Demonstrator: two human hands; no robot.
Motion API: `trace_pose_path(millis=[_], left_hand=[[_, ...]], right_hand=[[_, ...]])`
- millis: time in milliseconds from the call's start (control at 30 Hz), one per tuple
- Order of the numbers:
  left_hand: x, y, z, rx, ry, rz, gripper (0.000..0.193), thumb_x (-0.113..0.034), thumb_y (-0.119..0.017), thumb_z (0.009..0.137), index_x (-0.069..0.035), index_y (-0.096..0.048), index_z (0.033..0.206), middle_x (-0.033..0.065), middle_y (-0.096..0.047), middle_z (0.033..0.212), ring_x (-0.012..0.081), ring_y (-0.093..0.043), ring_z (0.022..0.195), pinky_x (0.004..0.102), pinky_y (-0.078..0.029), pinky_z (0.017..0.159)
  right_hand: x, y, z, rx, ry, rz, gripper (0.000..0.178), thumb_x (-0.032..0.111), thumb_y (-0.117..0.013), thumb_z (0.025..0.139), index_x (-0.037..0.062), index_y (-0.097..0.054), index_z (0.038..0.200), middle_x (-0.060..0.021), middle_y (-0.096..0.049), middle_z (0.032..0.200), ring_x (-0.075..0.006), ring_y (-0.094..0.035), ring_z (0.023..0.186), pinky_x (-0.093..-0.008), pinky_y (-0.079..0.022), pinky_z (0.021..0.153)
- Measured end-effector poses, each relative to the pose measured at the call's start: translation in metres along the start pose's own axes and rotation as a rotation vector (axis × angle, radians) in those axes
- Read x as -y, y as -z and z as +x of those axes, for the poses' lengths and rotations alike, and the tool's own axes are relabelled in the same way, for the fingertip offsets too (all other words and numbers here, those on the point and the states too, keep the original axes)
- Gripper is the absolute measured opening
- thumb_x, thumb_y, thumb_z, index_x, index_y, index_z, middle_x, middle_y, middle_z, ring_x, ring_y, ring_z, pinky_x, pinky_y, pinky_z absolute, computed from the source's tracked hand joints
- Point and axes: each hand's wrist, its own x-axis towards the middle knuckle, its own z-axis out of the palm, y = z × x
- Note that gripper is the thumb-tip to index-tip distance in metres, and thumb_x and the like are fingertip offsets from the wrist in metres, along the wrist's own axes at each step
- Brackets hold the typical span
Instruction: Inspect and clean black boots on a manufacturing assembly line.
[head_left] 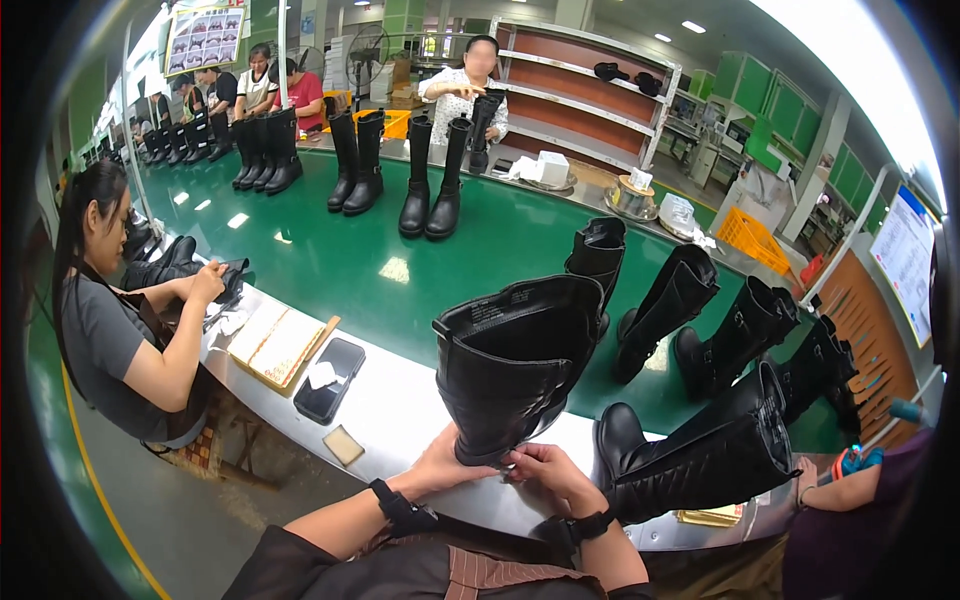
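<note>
A tall black boot (515,375) stands before me at the table's metal edge, its wide shaft opening tipped toward me. Low on the shaft, my left hand (450,462) wraps round the boot from the left. My right hand (545,470) pinches at the same spot from the right, its fingertips against the boot; whatever small part lies between them is too hidden to name. Just right of my right hand, another black boot (690,460) leans over on the metal edge, its opening facing right.
A green work surface (330,260) carries several more black boots (430,180). Left of me lie a black tray (330,380), a small pad (343,446) and a paper stack (275,345). A co-worker (130,300) sits at left; another person's arm (840,490) reaches in at right.
</note>
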Motion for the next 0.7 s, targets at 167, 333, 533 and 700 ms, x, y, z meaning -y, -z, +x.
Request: trace_pose_path(millis=[167,333,533,700], left_hand=[[-0.004,0.000,0.000,-0.021,0.011,0.157,0.054,-0.014,-0.082,0.077,0.000,-0.060,0.124,0.0128,-0.069,0.116,0.0199,-0.065,0.108,0.0331,-0.050,0.095],[-0.006,-0.007,-0.004,-0.124,0.034,0.159,0.052,-0.018,-0.081,0.076,0.000,-0.061,0.121,0.0146,-0.070,0.111,0.0219,-0.066,0.104,0.0339,-0.052,0.092],[0.002,-0.010,0.000,-0.125,0.078,0.219,0.050,-0.014,-0.081,0.074,0.000,-0.061,0.118,0.0132,-0.070,0.105,0.0208,-0.067,0.098,0.0341,-0.052,0.087],[-0.003,-0.012,0.001,-0.052,0.126,0.271,0.051,-0.012,-0.078,0.074,-0.002,-0.059,0.120,0.0153,-0.070,0.103,0.0256,-0.069,0.096,0.0364,-0.052,0.085]], right_hand=[[-0.005,-0.002,0.004,-0.048,0.017,-0.125,0.026,0.026,-0.060,0.101,0.0027,-0.071,0.102,-0.0013,-0.070,0.091,-0.0079,-0.062,0.077,-0.0234,-0.051,0.073],[-0.012,-0.017,0.009,-0.279,0.012,-0.204,0.030,0.032,-0.060,0.098,0.0052,-0.071,0.088,-0.0009,-0.069,0.079,-0.0077,-0.057,0.064,-0.0248,-0.046,0.059],[0.065,-0.044,-0.026,-0.373,0.291,-0.066,0.024,0.021,-0.057,0.094,0.0033,-0.066,0.080,-0.0006,-0.063,0.071,-0.0078,-0.052,0.060,-0.0248,-0.040,0.055],[0.159,-0.040,-0.107,-0.315,0.630,-0.117,0.028,0.021,-0.055,0.099,0.0042,-0.066,0.078,0.0021,-0.061,0.068,-0.0021,-0.046,0.056,-0.0195,-0.034,0.049]])
